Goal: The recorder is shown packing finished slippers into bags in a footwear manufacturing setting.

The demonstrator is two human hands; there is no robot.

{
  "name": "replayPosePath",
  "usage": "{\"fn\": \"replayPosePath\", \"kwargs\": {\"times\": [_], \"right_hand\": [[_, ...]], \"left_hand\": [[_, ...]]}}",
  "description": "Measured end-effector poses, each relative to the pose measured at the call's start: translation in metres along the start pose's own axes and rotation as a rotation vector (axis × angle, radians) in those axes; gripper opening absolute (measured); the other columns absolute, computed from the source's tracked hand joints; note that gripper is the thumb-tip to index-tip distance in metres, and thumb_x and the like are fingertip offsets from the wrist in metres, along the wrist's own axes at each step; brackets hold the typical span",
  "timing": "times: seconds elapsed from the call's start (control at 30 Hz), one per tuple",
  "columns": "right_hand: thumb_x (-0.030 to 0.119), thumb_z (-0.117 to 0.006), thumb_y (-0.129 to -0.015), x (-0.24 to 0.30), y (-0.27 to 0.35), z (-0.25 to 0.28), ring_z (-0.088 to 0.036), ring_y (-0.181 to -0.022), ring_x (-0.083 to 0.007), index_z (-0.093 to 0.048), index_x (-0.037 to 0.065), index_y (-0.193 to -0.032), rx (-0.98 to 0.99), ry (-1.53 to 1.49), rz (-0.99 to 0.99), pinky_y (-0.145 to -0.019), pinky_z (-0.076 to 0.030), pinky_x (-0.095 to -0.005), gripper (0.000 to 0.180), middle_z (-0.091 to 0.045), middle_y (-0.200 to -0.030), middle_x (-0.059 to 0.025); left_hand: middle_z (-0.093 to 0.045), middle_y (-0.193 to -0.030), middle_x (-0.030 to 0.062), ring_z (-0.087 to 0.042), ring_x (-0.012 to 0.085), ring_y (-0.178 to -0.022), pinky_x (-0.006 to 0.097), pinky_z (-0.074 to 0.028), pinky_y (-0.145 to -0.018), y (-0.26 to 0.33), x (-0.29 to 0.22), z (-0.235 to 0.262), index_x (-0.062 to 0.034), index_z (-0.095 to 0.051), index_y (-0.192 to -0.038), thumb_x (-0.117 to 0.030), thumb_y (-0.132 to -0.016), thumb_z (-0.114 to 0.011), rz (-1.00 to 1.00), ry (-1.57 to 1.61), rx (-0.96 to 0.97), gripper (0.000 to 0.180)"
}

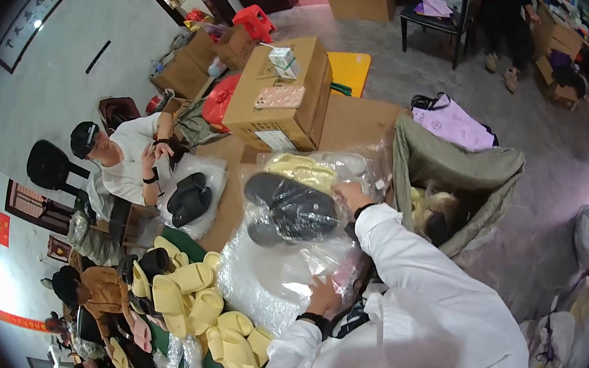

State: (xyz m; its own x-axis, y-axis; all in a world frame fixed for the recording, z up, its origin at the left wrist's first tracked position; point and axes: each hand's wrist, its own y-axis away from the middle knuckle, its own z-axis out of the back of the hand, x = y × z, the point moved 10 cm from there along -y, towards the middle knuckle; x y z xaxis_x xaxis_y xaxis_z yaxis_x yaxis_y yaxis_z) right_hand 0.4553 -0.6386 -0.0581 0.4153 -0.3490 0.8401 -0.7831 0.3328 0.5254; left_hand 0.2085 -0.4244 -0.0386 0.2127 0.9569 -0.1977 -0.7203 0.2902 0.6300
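Several dark-grey slippers (303,213) lie amid clear plastic bags (256,276). Your left hand (325,298) and right hand (354,195) touch plastic; whether fingers grip, I can't tell.

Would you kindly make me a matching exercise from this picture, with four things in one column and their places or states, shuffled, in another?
Things:
1. Pink phone-like item
2. Dark grey slippers
3. Pile of yellow slippers
4. Black chair

Places or states:
A. On the green table
B. With papers on its seat
C. Flat on top of a cardboard box
D. Beside the person's right hand

Right pairs: 1-C; 2-D; 3-A; 4-B
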Motion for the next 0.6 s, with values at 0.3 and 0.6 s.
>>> {"fn": "replayPosePath", "kwargs": {"times": [0.3,0.6], "right_hand": [[0.027,-0.057,-0.074,0.103,0.092,-0.063,-0.047,-0.107,-0.0340,-0.068,0.012,-0.085,-0.164,0.602,0.355,-0.091,-0.034,-0.0483,0.021,-0.057,-0.110,-0.0117],[0.015,-0.062,-0.070,0.124,0.018,0.070,-0.054,-0.088,-0.0242,-0.065,0.000,-0.076,-0.307,0.261,0.361,-0.077,-0.040,-0.0319,0.016,-0.055,-0.104,-0.0157]], "left_hand": [[-0.011,-0.132,0.0425,-0.005,0.0552,-0.126,0.058,-0.009,-0.102,0.011,0.040,-0.023,-0.0008,-0.022,-0.134,-0.033,-0.072,-0.057,0.117,0.083,0.033,0.078],[-0.011,-0.136,0.0372,-0.007,0.0569,-0.124,0.058,-0.015,-0.101,0.005,0.026,-0.020,-0.0059,-0.024,-0.133,-0.032,-0.069,-0.059,0.073,0.081,0.031,0.078]]}}
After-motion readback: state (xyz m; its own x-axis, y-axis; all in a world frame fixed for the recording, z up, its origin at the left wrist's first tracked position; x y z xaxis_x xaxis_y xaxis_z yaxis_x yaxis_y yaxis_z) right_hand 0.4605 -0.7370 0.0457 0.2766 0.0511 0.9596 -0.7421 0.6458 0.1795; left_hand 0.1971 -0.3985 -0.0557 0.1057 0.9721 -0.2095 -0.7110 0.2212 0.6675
